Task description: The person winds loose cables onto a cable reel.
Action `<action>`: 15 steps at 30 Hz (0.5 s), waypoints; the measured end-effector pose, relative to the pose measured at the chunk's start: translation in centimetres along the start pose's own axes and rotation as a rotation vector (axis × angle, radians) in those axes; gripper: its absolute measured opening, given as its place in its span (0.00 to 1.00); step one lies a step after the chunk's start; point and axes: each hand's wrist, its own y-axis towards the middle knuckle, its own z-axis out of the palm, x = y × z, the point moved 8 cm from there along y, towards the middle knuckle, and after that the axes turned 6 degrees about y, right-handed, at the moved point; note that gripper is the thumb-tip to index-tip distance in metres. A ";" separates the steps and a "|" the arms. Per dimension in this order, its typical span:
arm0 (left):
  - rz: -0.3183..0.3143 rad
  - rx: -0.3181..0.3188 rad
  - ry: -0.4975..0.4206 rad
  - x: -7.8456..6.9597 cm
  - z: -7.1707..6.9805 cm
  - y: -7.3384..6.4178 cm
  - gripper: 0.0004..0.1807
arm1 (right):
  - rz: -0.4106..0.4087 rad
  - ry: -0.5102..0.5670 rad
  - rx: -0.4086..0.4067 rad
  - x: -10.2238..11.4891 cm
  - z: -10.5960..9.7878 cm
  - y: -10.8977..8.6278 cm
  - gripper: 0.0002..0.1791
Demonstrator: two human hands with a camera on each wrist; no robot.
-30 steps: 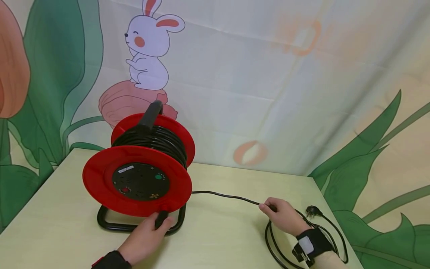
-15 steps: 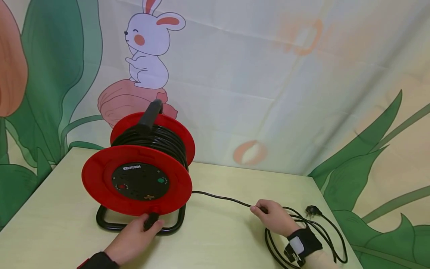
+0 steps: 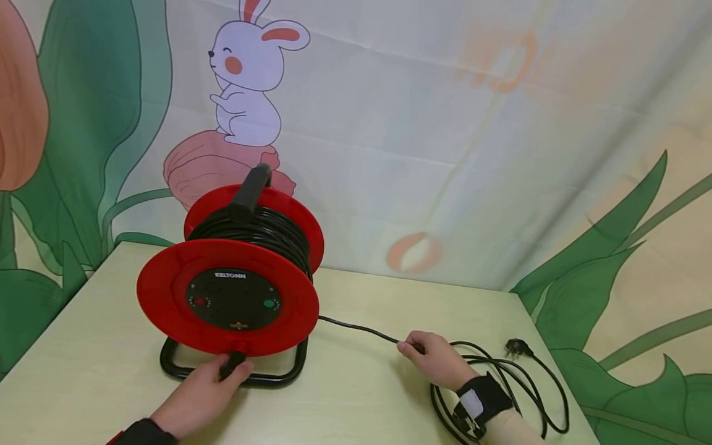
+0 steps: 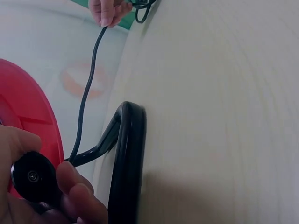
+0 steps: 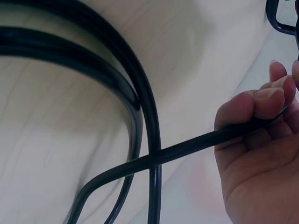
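Note:
A red cable reel (image 3: 161, 284) with black cable (image 3: 261, 228) wound on its drum stands on a black tube frame (image 3: 272, 380) at the left of the table. My left hand (image 3: 200, 392) grips the black crank knob (image 3: 232, 364) at the bottom of the reel's front disc; the left wrist view shows fingers curled round the knob (image 4: 35, 175). From the reel a length of cable runs right to my right hand (image 3: 436, 358), which pinches it between thumb and fingers. In the right wrist view the cable (image 5: 196, 142) passes through the curled fingers of the right hand (image 5: 261, 154).
Loose loops of cable (image 3: 534, 383) lie on the table (image 3: 356, 395) around and behind the right wrist. The plug (image 3: 517, 348) rests near the table's right edge. A printed curtain (image 3: 361, 123) with a rabbit hangs close behind the table.
The reel's front disc has turned, its label now level, and my left hand has moved left with the knob. My right hand has moved left towards the reel with the cable.

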 end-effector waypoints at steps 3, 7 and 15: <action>-0.015 0.010 -0.001 0.5 -0.4 0.0 0.51 | -0.007 -0.003 0.012 0.3 0.6 0.4 0.18; -0.047 0.017 -0.020 1.1 -0.9 -0.2 0.50 | -0.006 0.008 0.029 0.9 1.4 0.7 0.19; -0.083 -0.003 -0.072 2.3 -2.2 -0.6 0.36 | -0.001 0.004 0.042 1.0 2.5 1.5 0.16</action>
